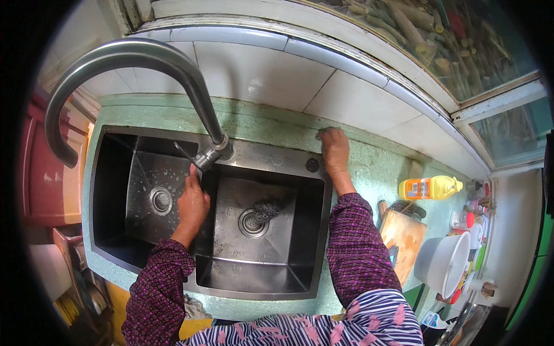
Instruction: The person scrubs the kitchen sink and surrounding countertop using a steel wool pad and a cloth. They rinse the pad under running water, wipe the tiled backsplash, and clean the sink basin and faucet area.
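Note:
A double-bowl stainless steel sink [246,293] is set into the green countertop before me. My left hand [193,203] is over the divider between the bowls, its extended finger at the base of the mixer tap's lever [185,152]. It grips nothing that I can see. At the back right corner of the sink, my right hand [335,151] is curled down on the countertop, over a small grey thing [320,133] mostly hidden by the fingers. A dark steel-wool scourer [266,210] lies in the right bowl, partly over its drain strainer [252,225]. Drops wet the left bowl [143,173].
The tall gooseneck spout [130,49] arches over the left bowl. On the right are a yellow bottle [428,188], a wooden cutting board [404,242] and a white plastic basin [441,264]. A tiled wall [259,78] and a window frame [389,56] stand behind the sink.

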The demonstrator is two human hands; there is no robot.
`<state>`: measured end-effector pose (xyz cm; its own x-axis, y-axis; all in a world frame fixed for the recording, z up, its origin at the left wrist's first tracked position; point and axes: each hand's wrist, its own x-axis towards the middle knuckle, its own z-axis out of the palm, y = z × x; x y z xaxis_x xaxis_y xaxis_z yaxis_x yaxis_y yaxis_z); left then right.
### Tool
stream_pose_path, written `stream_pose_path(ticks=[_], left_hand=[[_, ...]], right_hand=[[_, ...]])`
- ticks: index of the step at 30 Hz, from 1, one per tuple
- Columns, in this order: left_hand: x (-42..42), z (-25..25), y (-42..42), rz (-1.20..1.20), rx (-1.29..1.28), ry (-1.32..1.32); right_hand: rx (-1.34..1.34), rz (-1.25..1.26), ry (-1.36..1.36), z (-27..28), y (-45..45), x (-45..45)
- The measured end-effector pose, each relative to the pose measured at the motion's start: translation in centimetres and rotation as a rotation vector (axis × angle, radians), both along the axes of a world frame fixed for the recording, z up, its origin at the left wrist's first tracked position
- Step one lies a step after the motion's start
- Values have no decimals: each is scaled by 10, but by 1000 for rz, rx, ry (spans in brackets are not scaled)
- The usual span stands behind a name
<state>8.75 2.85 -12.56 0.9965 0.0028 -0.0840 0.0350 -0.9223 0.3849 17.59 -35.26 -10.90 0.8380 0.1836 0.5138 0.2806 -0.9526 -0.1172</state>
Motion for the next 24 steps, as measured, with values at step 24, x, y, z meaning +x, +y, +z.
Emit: stream_pose_path(ticks=[24], left_hand=[[-3,-4,3,-17,18,-22]], right_hand=[[204,-238,-47,-26,-83,-25]])
